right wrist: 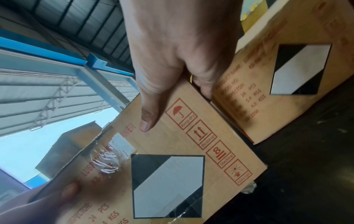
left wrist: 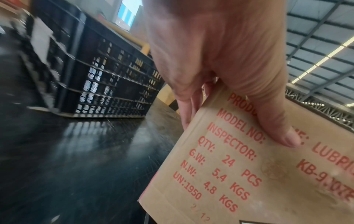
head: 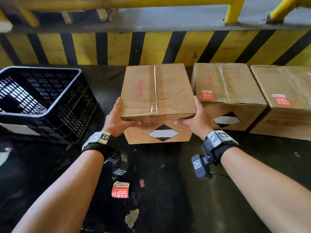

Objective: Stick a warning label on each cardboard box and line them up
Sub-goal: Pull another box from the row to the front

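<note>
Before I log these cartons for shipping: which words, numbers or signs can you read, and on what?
Held box, top: "Glodway".
Its front: "MODEL NO:", "INSPECTOR:", "QTY: 24 PCS", "G.W: 5.4 KGS", "N.W: 4.8 KGS", "UN:1950".
Its pictograms: "Keep dry", "Stacking".
Loose label stack: "FRAGILE", "JANGAN"; the rest is blurred.
Stickers on the middle box and far right box: too small.

- Warehouse or loading area.
- Yellow-and-black hazard-striped curb (head: 151, 47) is the landmark; yellow guard rail (head: 235, 10) above it.
- Dark worn floor (head: 168, 182) below it.
- Corrugated metal roof with strip lights (left wrist: 325, 50) overhead.
</note>
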`<state>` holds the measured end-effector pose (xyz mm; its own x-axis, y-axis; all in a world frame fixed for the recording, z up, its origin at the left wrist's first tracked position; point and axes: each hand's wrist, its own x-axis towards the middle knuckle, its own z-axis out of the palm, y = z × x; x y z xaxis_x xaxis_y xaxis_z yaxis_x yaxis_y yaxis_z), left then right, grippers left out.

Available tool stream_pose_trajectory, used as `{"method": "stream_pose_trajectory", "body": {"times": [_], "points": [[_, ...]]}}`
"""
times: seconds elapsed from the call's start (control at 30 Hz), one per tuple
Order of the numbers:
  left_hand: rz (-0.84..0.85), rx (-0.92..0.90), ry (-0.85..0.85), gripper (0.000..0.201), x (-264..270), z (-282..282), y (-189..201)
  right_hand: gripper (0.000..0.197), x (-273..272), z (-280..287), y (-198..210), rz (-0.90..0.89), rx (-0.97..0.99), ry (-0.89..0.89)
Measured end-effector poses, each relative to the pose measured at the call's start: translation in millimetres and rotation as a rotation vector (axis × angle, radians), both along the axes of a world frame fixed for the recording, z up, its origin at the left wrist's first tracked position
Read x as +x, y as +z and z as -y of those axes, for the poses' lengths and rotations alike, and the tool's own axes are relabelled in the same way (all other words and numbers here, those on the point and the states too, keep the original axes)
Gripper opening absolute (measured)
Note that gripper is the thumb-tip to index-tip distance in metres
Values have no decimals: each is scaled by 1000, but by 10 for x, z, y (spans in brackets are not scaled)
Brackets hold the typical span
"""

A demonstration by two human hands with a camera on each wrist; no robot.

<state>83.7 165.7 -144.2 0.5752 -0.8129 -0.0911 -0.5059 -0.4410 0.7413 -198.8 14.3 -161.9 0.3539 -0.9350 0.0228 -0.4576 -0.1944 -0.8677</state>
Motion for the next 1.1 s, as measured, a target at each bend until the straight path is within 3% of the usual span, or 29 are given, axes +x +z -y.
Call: {"method": "stream_pose_trajectory", "body": {"times": [0.4, 0.83, 1.1], "points": [[4, -78, 31, 123, -1363, -1238, 452, 138, -1224, -1098, 342, 21, -56, 41], [-25, -116, -29, 124, -2059, -2468, 360, 139, -2004, -2465, 243, -1, -51, -18], [-69, -89, -116, 124, -2473, -2697, 125, 131, -2546, -2925, 121, -25, -44, -91]]}}
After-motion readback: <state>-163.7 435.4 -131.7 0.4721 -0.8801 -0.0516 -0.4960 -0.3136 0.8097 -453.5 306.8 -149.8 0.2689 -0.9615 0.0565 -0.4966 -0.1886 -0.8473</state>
